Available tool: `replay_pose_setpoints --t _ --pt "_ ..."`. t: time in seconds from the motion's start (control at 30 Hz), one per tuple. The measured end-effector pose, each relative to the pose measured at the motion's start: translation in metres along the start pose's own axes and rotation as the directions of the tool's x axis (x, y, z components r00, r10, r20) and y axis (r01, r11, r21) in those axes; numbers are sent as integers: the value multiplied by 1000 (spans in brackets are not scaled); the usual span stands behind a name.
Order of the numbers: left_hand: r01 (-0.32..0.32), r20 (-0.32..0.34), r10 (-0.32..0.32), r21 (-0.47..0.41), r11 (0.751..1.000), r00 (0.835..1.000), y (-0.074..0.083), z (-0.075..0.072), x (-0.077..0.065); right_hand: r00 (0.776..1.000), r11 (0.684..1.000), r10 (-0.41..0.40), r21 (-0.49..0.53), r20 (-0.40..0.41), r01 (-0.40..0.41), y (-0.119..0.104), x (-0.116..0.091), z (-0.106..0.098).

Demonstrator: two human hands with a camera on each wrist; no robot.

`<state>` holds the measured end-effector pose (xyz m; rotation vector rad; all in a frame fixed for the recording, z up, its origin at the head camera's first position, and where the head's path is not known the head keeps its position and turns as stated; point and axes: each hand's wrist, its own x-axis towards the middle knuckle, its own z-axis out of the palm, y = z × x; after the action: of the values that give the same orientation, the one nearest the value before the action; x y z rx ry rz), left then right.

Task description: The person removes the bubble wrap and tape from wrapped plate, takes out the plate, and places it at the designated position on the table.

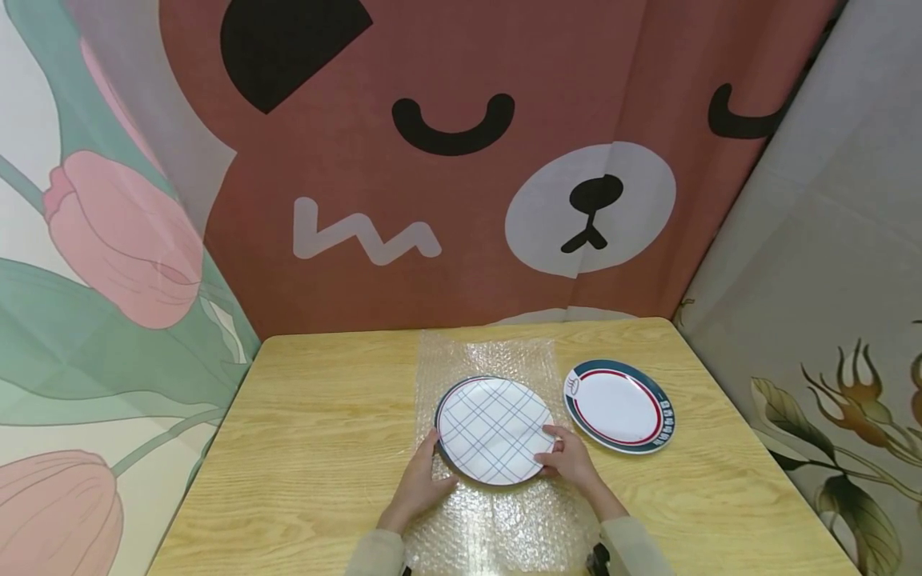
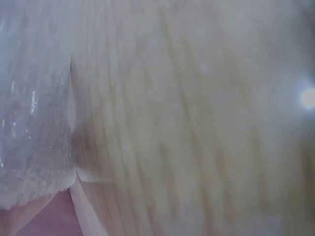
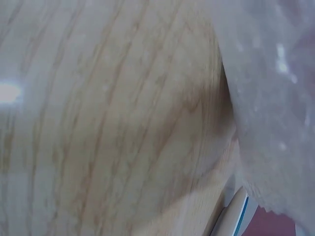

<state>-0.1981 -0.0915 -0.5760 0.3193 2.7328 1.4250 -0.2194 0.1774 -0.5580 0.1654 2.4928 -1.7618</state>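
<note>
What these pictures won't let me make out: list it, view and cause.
Head: marks on the blue-rimmed plate, too small to read.
Head: middle of the bubble wrap, covered by the checked plate.
Left wrist: fine grain of the tabletop, blurred.
Right wrist: blue-edged object, cut off by the bottom edge.

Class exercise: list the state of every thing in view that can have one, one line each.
Checked white plate: patterned side up; resting or lifted, cannot tell.
Dark-rimmed plate: apparently stacked under the checked one, mostly hidden.
Plate with red ring: face up on the table, unheld.
Bubble wrap: unrolled, spread out.
Left hand: touching the checked plate's left edge.
Right hand: pinching its right edge.
</note>
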Motion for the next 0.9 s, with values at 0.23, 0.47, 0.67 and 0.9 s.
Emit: replay_pose_setpoints --t 0.23,0.47,0.67,0.9 --pt "-3 0 3 0 1000 1000 -3 0 1 999 1000 15 -13 -35 -16 -2 -3 2" --pt "-19 -1 19 -10 1000 1000 -1 0 1 998 999 32 29 -48 -30 -3 -7 2" --pt "-50 -4 50 -13 999 999 2 0 -1 996 997 62 52 -63 -59 -6 -9 -1" --pt "-28 -1 28 -2 1000 1000 1 1 -1 995 995 44 94 -92 -35 -10 -10 -7"
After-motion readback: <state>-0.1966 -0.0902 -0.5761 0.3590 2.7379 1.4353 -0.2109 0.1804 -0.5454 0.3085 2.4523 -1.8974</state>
